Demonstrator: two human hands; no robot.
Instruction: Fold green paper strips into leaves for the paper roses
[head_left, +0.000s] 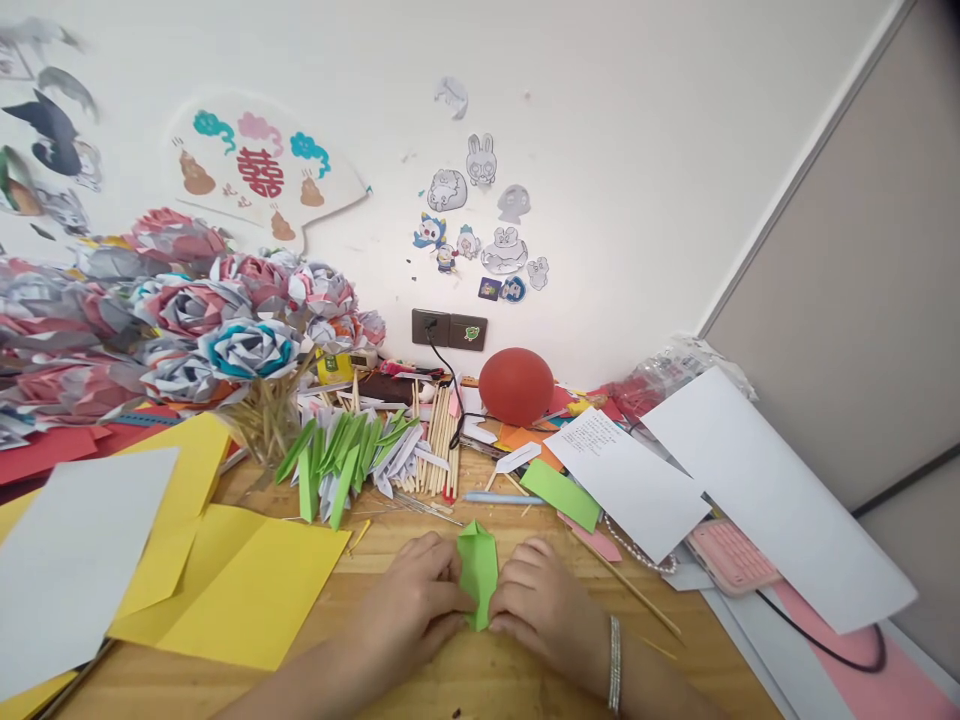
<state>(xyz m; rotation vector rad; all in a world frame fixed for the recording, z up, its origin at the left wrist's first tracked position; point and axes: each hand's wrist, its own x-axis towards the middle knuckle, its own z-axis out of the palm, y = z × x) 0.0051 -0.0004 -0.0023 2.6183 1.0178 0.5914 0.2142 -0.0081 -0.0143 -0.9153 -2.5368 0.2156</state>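
Observation:
A small piece of green paper (478,570), partly folded with a pointed top end, lies on the wooden table between my hands. My left hand (420,595) grips its left edge, thumb and fingers closed at the lower part. On the other side, the curled fingers of my right hand (536,605) press its right edge near the bottom. A bracelet (615,660) circles my right wrist. Just beyond the hands stand several folded green and white paper strips (349,455) in a bunch. A flat green paper strip (561,493) rests to the upper right.
Yellow sheets (262,580) and a white sheet (82,550) cover the left side. Paper flowers (251,350) crowd the back left. A red balloon (516,387) sits by the wall. White papers (630,480), a pink keyboard (731,555) and a thin stick (637,595) lie right.

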